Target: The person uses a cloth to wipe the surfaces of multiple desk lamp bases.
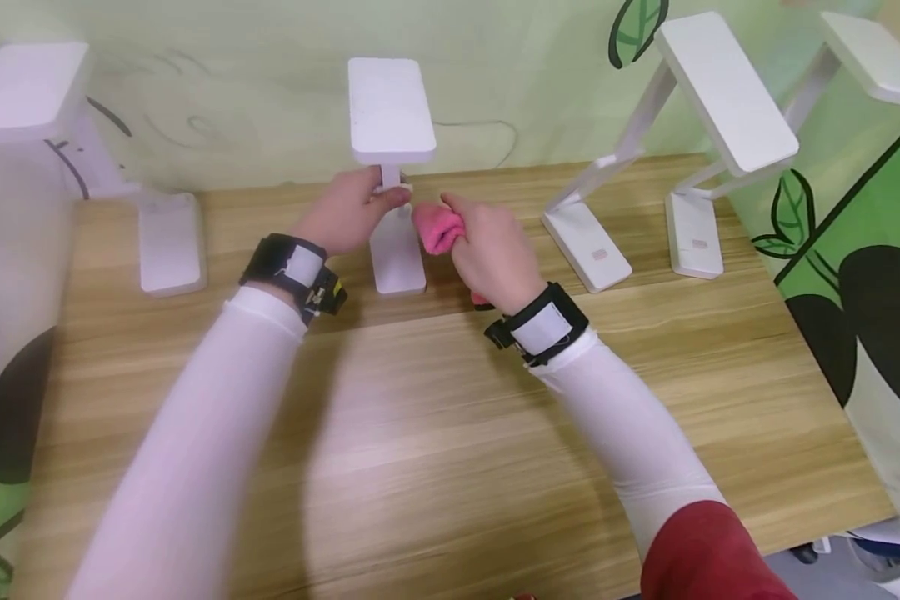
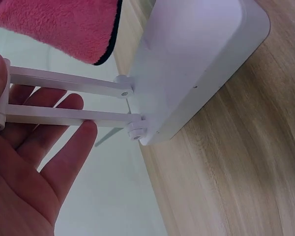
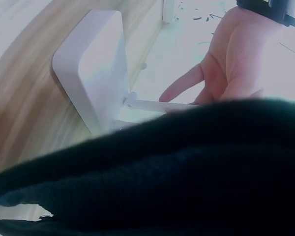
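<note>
A white desk lamp (image 1: 392, 112) stands upright near the wall in the middle of the table. My left hand (image 1: 348, 212) holds it by its stem, below the lamp head. In the left wrist view the fingers (image 2: 71, 157) curl behind the stem's two thin bars (image 2: 64, 116), and the lamp base (image 2: 191, 54) rests on the wood. Just right of the stem, my right hand (image 1: 498, 254) grips a bunched pink cloth (image 1: 437, 228) with a black edge. A dark, blurred fold of fabric (image 3: 152, 182) covers the lower part of the right wrist view.
Another white lamp (image 1: 171, 242) stands on the left, and two more (image 1: 588, 246) (image 1: 693, 233) are on the right. Behind the wooden table (image 1: 450, 433) rises a pale green wall (image 1: 247, 100) with painted leaves. A thin cable (image 1: 506, 125) shows against it.
</note>
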A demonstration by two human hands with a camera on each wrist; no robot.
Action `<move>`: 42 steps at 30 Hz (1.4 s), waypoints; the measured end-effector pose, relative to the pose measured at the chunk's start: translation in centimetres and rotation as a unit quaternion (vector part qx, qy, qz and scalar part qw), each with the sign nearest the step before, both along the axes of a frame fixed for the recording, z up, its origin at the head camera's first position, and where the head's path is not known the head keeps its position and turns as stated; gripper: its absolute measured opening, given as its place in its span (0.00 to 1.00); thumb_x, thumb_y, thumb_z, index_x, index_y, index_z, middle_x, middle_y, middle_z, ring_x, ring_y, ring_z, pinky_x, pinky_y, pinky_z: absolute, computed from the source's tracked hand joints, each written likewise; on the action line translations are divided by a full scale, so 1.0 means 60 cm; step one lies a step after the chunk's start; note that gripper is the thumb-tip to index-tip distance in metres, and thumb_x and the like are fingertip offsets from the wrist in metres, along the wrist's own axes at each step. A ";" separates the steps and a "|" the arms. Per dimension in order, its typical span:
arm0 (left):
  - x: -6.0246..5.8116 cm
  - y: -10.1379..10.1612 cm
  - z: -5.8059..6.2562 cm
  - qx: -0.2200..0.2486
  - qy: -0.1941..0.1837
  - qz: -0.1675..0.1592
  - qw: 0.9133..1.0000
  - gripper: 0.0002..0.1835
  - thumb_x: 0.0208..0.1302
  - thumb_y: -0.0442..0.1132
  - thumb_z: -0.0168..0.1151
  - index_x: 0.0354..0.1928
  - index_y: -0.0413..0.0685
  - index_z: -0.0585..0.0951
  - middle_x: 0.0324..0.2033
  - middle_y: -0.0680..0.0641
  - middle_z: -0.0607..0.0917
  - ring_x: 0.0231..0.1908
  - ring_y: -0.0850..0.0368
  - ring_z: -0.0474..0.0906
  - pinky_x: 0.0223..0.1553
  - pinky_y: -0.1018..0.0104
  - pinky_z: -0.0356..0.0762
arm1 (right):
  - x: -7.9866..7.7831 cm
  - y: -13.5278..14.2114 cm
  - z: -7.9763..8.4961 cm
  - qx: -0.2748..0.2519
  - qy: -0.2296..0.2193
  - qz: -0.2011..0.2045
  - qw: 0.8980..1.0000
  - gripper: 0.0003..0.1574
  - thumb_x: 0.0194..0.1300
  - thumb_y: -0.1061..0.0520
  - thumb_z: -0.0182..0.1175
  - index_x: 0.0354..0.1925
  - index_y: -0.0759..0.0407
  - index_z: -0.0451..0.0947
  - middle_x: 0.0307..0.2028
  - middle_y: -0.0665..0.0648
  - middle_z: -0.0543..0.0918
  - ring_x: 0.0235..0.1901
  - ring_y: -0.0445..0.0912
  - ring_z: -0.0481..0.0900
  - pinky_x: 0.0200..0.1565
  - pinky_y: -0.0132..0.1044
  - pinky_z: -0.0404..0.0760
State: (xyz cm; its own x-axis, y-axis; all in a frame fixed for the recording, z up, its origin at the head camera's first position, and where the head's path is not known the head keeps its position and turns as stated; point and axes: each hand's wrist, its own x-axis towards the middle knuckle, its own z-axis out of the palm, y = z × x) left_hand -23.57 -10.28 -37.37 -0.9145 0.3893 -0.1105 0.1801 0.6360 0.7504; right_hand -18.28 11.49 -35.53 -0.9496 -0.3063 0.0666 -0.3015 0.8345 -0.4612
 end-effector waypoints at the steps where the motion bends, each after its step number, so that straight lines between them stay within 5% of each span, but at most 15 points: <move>1: -0.001 0.001 0.000 0.004 0.002 0.000 1.000 0.20 0.86 0.52 0.51 0.61 0.42 0.76 0.57 0.39 0.83 0.61 0.45 0.78 0.65 0.46 0.73 | -0.001 0.000 0.001 -0.002 -0.002 -0.004 1.000 0.28 0.78 0.64 0.52 0.72 0.59 0.77 0.58 0.63 0.86 0.43 0.51 0.84 0.40 0.43 0.82; 10: -0.005 0.003 -0.001 0.003 0.002 -0.001 1.000 0.22 0.86 0.53 0.50 0.61 0.40 0.77 0.55 0.38 0.82 0.52 0.46 0.75 0.53 0.52 0.72 | 0.004 -0.009 -0.004 0.005 0.009 0.001 1.000 0.27 0.78 0.62 0.53 0.71 0.59 0.78 0.57 0.63 0.87 0.43 0.51 0.85 0.38 0.41 0.81; 16: -0.001 0.005 -0.002 0.001 -0.004 0.006 1.000 0.23 0.86 0.54 0.50 0.61 0.42 0.77 0.52 0.38 0.82 0.49 0.46 0.75 0.51 0.53 0.72 | 0.024 -0.032 -0.032 0.013 0.021 0.054 0.998 0.28 0.75 0.66 0.55 0.70 0.61 0.79 0.49 0.62 0.88 0.38 0.51 0.84 0.37 0.43 0.82; 19: 0.001 0.006 -0.007 -0.002 -0.007 0.013 1.000 0.22 0.86 0.54 0.50 0.62 0.43 0.75 0.49 0.37 0.81 0.46 0.45 0.75 0.49 0.54 0.73 | 0.041 -0.047 -0.059 0.051 0.012 0.097 0.994 0.32 0.69 0.68 0.56 0.70 0.59 0.78 0.54 0.61 0.86 0.40 0.51 0.84 0.37 0.45 0.84; 21: 0.003 0.006 -0.010 -0.003 -0.005 0.016 1.000 0.22 0.86 0.54 0.50 0.64 0.43 0.74 0.47 0.37 0.80 0.45 0.45 0.75 0.48 0.54 0.72 | 0.054 -0.055 -0.077 0.105 0.010 0.132 0.986 0.36 0.67 0.68 0.56 0.73 0.60 0.74 0.60 0.62 0.83 0.49 0.54 0.85 0.39 0.46 0.86; 24: 0.005 0.007 -0.010 0.001 -0.002 0.015 1.000 0.23 0.86 0.53 0.50 0.65 0.42 0.72 0.47 0.36 0.80 0.46 0.44 0.76 0.49 0.53 0.73 | 0.073 -0.062 -0.091 0.174 0.008 0.176 0.969 0.40 0.69 0.67 0.56 0.78 0.63 0.67 0.73 0.64 0.74 0.68 0.58 0.76 0.55 0.48 0.85; 28: 0.008 0.007 -0.006 0.009 -0.003 0.010 1.000 0.23 0.86 0.52 0.50 0.66 0.40 0.71 0.50 0.35 0.81 0.51 0.43 0.77 0.57 0.50 0.73 | 0.084 -0.065 -0.089 0.194 -0.008 0.215 0.957 0.41 0.69 0.68 0.57 0.79 0.64 0.66 0.76 0.65 0.70 0.78 0.61 0.64 0.66 0.49 0.79; 35: 0.012 0.005 0.000 0.007 -0.007 0.013 1.000 0.22 0.86 0.49 0.50 0.68 0.41 0.70 0.45 0.36 0.78 0.46 0.44 0.76 0.51 0.52 0.73 | 0.052 -0.067 -0.089 0.176 -0.031 0.257 0.950 0.43 0.70 0.68 0.58 0.81 0.59 0.64 0.78 0.62 0.67 0.78 0.58 0.63 0.66 0.46 0.78; 42: 0.012 0.007 -0.002 0.000 0.002 0.013 1.000 0.20 0.86 0.49 0.51 0.65 0.41 0.73 0.39 0.39 0.76 0.38 0.44 0.75 0.42 0.55 0.72 | 0.002 -0.079 -0.099 0.126 -0.017 0.266 0.956 0.40 0.74 0.70 0.53 0.81 0.54 0.66 0.80 0.59 0.65 0.77 0.53 0.65 0.71 0.40 0.71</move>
